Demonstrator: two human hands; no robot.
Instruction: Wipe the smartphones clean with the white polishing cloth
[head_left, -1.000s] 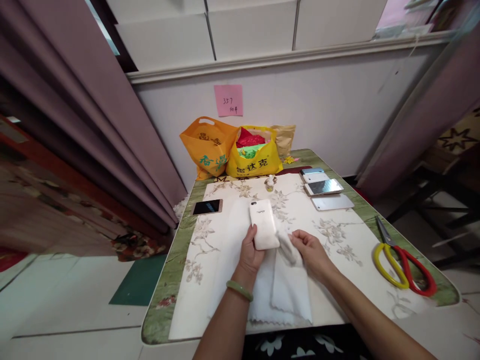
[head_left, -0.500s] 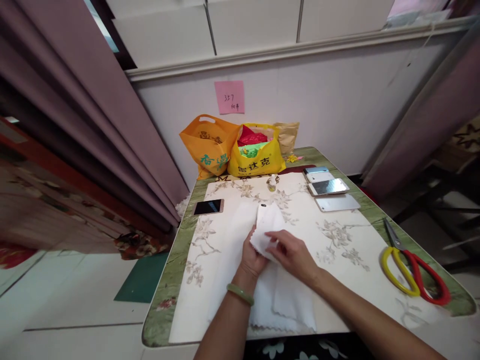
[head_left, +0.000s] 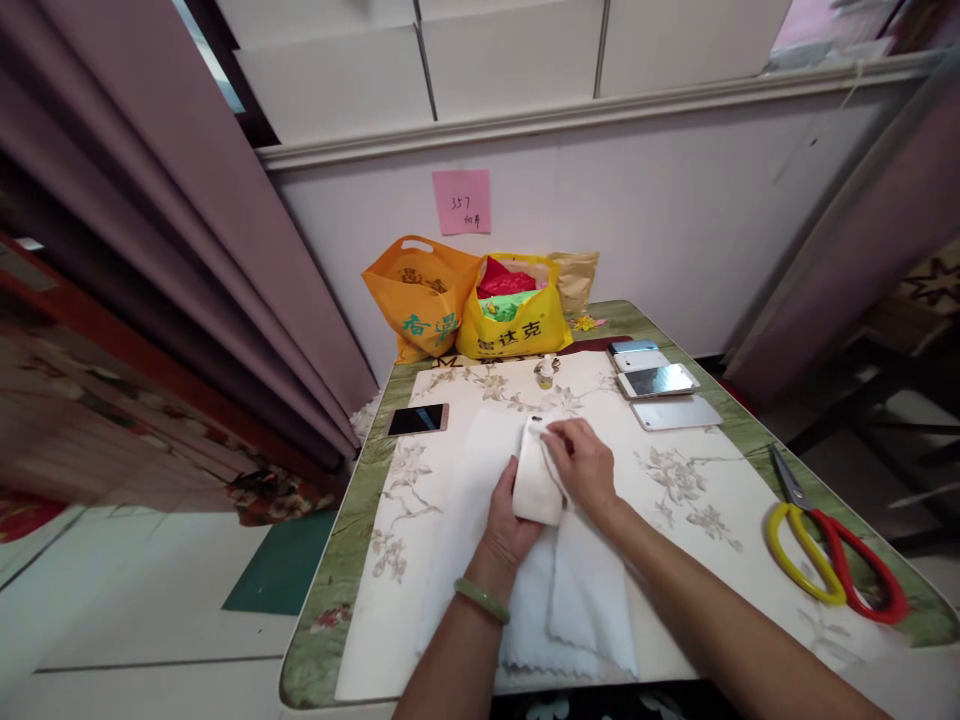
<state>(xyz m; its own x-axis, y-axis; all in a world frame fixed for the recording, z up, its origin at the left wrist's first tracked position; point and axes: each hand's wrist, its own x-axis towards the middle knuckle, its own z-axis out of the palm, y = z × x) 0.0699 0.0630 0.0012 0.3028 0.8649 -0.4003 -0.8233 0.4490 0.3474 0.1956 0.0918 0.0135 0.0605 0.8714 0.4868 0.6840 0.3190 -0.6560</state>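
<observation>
A white phone [head_left: 538, 485] lies back side up in my left hand [head_left: 511, 520], its camera at the top edge. My left fingers are closed around its sides from below. At the phone's upper right, my right hand [head_left: 583, 470] pinches a white wiping cloth [head_left: 556, 462]; most of that cloth is hidden behind the fingers. Under both hands a larger white cloth [head_left: 592, 590] with a zigzag edge is spread out, partly folded over. A small clear bottle [head_left: 546, 372] stands beyond the phone.
Several phones [head_left: 660, 380] are stacked at the right, and a gold-edged phone [head_left: 418, 420] rests at the left. Scissors [head_left: 832, 550] with yellow and red handles lie near the right edge. An orange bag [head_left: 424, 300] and a yellow bag [head_left: 514, 325] stand at the back.
The cloth that covered the phone's back has been drawn aside, leaving the back exposed. My right hand has moved up towards the phone's camera end.
</observation>
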